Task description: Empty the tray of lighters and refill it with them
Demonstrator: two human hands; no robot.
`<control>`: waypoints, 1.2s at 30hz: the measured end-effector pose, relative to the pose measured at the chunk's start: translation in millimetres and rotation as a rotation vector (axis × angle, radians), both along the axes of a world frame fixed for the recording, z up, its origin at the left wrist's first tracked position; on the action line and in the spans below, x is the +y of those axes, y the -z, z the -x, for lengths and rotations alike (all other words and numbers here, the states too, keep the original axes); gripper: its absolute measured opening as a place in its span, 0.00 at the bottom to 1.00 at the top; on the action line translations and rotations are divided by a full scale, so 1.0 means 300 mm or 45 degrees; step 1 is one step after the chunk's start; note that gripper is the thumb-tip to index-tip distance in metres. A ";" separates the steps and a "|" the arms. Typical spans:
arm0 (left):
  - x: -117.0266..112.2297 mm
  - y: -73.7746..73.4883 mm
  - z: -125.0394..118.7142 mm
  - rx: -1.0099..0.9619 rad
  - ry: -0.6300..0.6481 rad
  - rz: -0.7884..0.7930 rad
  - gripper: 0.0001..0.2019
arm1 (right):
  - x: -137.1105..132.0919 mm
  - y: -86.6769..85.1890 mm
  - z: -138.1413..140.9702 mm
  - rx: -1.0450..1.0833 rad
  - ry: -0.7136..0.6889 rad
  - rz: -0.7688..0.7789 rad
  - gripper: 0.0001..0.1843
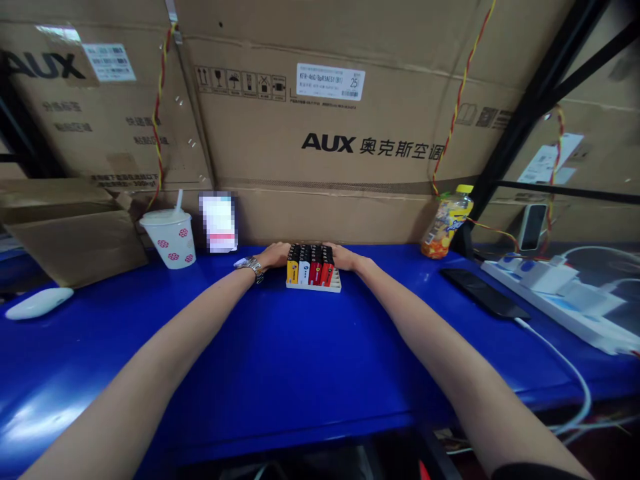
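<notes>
Blue tbl (300, 373), bright glare (43, 427) at L; brown AUX ctns (250, 147) behind; blk metal frame (539, 110) R side.

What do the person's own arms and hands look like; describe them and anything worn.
The left hand and right hand show no gloves. A silver-coloured, metal-link watch circles the left wrist. The forearms are bare; a black sleeve edge shows on the right arm.
</notes>
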State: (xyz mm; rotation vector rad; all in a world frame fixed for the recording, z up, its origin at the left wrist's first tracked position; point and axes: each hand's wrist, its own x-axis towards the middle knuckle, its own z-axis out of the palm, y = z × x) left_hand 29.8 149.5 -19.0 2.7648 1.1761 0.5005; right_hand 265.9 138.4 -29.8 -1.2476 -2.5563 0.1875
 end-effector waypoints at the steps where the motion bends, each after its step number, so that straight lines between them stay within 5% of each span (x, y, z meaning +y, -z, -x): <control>1: -0.016 -0.002 0.031 0.028 0.022 0.018 0.12 | -0.017 -0.002 -0.021 0.037 -0.004 0.005 0.16; 5: -0.113 -0.017 0.216 0.082 0.059 0.046 0.20 | -0.136 -0.013 -0.158 0.075 0.016 0.036 0.20; 10: -0.328 -0.025 0.437 0.133 -0.135 0.093 0.25 | -0.405 -0.028 -0.318 0.054 0.093 0.120 0.26; 13: -0.505 -0.035 0.457 0.126 -0.067 0.117 0.23 | -0.585 -0.046 -0.298 0.031 0.127 0.148 0.27; 17: -0.678 -0.048 0.343 0.142 0.124 0.134 0.22 | -0.736 -0.077 -0.135 -0.003 -0.008 0.113 0.26; 20: -0.673 -0.046 0.211 0.155 0.202 0.068 0.21 | -0.723 -0.086 -0.004 -0.082 -0.089 -0.026 0.25; 26: -0.469 -0.027 0.028 0.165 0.193 -0.101 0.19 | -0.498 -0.066 0.102 -0.228 -0.013 -0.264 0.24; 30: -0.428 -0.025 0.012 0.151 0.088 -0.119 0.22 | -0.427 -0.065 0.131 -0.311 0.111 -0.322 0.24; 36: -0.472 -0.041 0.040 0.149 0.112 -0.148 0.23 | -0.451 -0.075 0.132 -0.306 0.182 -0.361 0.25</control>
